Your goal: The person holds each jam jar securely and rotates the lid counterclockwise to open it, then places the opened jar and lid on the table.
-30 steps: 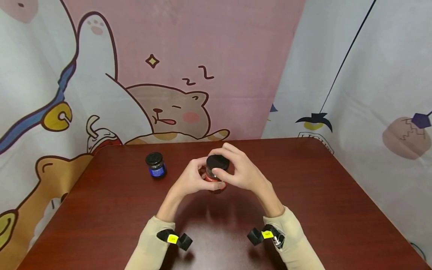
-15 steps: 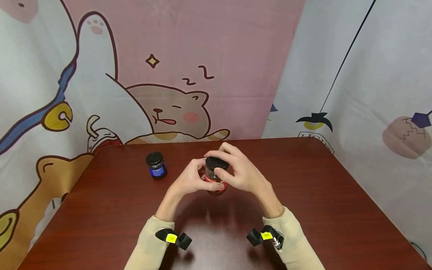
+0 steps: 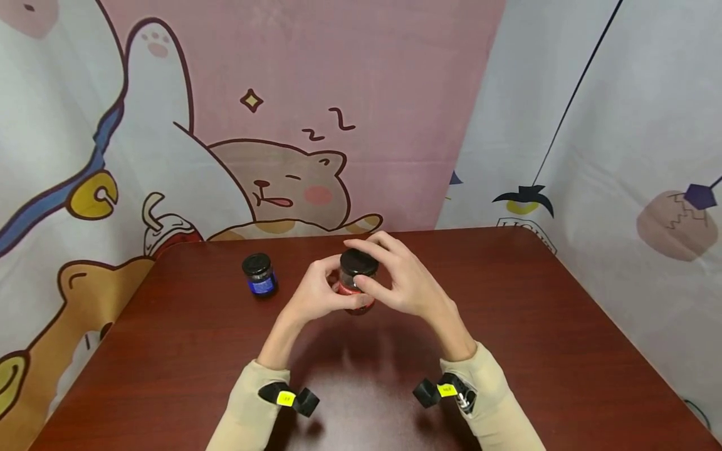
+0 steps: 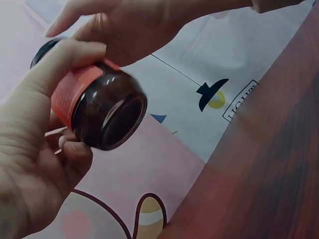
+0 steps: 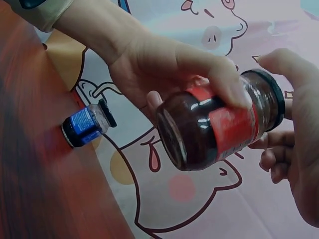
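A glass jar with a red label (image 5: pixel 232 127), dark contents and a black lid (image 3: pixel 359 262) is held tilted above the table. My left hand (image 3: pixel 316 293) grips it round the labelled body, thumb on the near side, as the left wrist view also shows. The fingers and thumb of my right hand (image 3: pixel 403 279) curl about the lid at the top. The lid sits on the jar's neck. Part of the jar is hidden behind both hands in the head view.
A second jar with a blue label (image 3: pixel 261 285) and black lid stands upright on the brown table (image 3: pixel 197 351), left of my hands. Behind the table hangs a cartoon-printed cloth (image 3: pixel 395 125).
Both hands and the red-labelled jar have risen slightly and shifted a little left in the head view. The right fingers have moved slightly about the lid. The blue-labelled jar stays on the table.
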`<state>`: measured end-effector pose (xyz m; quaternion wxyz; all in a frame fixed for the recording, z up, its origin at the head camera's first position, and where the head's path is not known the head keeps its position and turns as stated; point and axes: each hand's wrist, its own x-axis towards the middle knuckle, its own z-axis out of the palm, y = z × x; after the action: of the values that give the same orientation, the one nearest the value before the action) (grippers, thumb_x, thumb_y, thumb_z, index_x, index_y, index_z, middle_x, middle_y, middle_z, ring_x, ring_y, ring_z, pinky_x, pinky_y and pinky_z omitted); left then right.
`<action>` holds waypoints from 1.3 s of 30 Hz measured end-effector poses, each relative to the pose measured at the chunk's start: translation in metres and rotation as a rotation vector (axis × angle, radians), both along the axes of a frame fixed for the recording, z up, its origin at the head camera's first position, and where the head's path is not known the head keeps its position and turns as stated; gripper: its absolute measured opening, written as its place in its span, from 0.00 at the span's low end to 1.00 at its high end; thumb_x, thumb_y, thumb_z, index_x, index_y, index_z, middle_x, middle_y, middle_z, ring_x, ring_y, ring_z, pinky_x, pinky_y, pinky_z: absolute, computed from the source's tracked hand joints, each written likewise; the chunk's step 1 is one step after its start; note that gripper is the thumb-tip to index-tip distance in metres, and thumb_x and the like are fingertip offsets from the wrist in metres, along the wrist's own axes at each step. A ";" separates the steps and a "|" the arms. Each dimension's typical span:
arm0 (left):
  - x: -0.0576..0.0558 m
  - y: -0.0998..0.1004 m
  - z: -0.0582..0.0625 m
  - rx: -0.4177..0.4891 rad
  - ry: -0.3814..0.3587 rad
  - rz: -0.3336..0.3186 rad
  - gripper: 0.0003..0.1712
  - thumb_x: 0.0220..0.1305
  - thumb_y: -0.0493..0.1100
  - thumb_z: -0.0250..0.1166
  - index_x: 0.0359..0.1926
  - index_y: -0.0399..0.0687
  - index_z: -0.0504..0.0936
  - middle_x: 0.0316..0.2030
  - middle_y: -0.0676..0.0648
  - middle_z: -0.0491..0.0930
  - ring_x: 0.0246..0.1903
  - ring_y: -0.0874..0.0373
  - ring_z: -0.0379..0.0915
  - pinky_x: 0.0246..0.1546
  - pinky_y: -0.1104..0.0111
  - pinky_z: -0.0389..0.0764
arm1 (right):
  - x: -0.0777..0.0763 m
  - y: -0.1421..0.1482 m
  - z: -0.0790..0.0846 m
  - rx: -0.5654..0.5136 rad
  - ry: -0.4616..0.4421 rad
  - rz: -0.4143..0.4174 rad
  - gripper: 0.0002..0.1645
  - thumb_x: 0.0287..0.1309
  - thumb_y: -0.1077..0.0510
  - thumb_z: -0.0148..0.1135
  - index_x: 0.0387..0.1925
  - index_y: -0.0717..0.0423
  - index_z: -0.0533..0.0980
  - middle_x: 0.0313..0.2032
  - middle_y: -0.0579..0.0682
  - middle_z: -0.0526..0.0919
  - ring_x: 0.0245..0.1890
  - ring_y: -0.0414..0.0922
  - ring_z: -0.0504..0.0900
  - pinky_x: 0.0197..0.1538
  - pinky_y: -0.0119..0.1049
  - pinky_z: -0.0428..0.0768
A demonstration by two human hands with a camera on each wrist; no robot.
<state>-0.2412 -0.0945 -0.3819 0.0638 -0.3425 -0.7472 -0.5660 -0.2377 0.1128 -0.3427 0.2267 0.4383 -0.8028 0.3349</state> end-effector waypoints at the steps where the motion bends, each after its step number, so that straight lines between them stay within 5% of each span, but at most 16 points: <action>1: 0.000 0.001 0.000 -0.007 0.021 0.032 0.21 0.48 0.39 0.81 0.44 0.48 0.84 0.31 0.51 0.79 0.25 0.59 0.68 0.23 0.69 0.69 | 0.000 0.000 0.000 -0.004 -0.001 -0.022 0.31 0.64 0.44 0.61 0.66 0.48 0.74 0.48 0.45 0.76 0.45 0.41 0.74 0.48 0.39 0.74; 9: 0.000 0.008 0.000 -0.071 0.184 0.253 0.20 0.43 0.46 0.83 0.34 0.50 0.82 0.27 0.54 0.74 0.27 0.60 0.70 0.25 0.68 0.74 | -0.002 0.006 -0.002 -0.019 -0.055 -0.209 0.34 0.61 0.40 0.66 0.64 0.52 0.74 0.46 0.46 0.78 0.45 0.45 0.78 0.48 0.43 0.76; 22: 0.009 0.020 -0.002 -0.331 0.301 0.521 0.23 0.42 0.53 0.80 0.36 0.47 0.83 0.29 0.53 0.75 0.26 0.59 0.73 0.27 0.65 0.79 | -0.002 0.001 -0.006 0.020 -0.145 -0.326 0.32 0.57 0.32 0.67 0.51 0.50 0.76 0.30 0.44 0.75 0.26 0.37 0.72 0.29 0.36 0.74; 28: 0.010 0.022 -0.002 -0.374 0.312 0.565 0.23 0.42 0.53 0.79 0.37 0.47 0.83 0.30 0.52 0.75 0.25 0.59 0.74 0.26 0.64 0.79 | -0.004 0.000 -0.008 0.037 -0.148 -0.348 0.31 0.56 0.31 0.68 0.46 0.49 0.77 0.26 0.44 0.73 0.25 0.39 0.71 0.27 0.37 0.72; 39: 0.010 0.021 -0.001 -0.365 0.288 0.536 0.22 0.42 0.52 0.79 0.35 0.47 0.83 0.29 0.53 0.74 0.26 0.59 0.73 0.26 0.66 0.78 | -0.006 0.001 -0.007 0.039 -0.149 -0.291 0.27 0.57 0.35 0.70 0.45 0.51 0.78 0.29 0.42 0.75 0.27 0.39 0.73 0.29 0.36 0.74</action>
<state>-0.2311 -0.0731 -0.3826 0.2526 -0.2163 -0.8826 -0.3324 -0.2432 0.1140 -0.3500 0.2041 0.2956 -0.8787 0.3144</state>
